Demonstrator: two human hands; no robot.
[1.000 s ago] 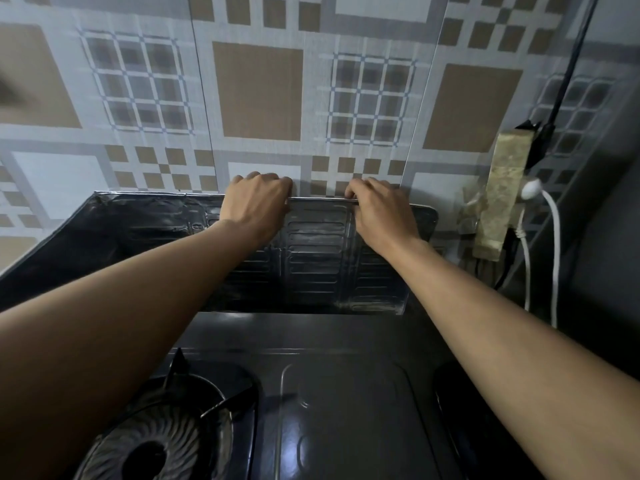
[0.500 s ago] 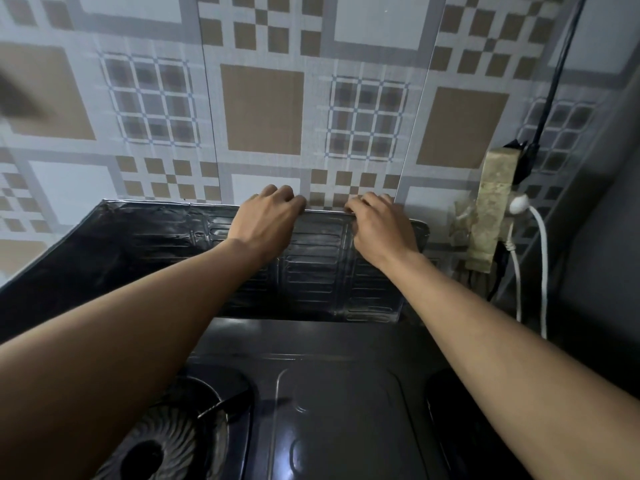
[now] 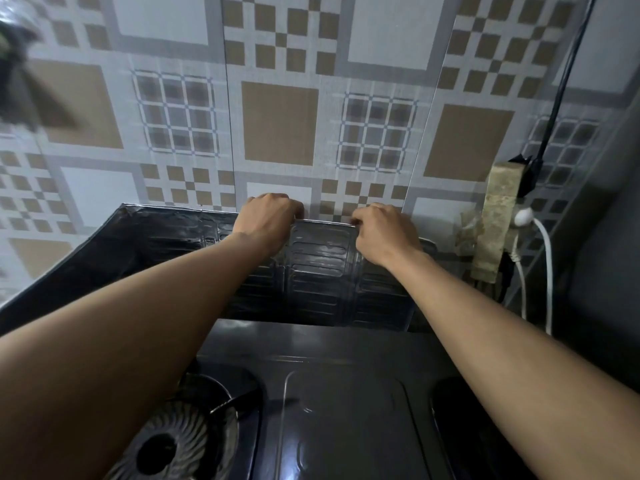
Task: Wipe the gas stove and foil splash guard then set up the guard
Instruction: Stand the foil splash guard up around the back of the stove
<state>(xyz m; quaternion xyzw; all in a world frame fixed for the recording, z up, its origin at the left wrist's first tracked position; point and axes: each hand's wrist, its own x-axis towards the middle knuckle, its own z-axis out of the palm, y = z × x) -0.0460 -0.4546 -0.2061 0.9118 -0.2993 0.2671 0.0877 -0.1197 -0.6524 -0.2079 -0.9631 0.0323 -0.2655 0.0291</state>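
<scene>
Guard [image 3: 318, 271] upright @ stove [image 3: 346, 393] rear.

Foil splash guard [image 3: 322, 271]: dark embossed panels, upright behind stove, against wall. Gas stove [image 3: 343, 410]: black, glossy, 2 burners.

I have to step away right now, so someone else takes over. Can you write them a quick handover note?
Left hand: fingers curled over the top edge of the foil splash guard. Right hand: same, beside it.
Guard stands upright behind the gas stove, in front of the tiled wall; its left wing angles forward.
Done: guard is in place; no cloth in view, so wiping may be finished.
Left: square it up, release.
</scene>
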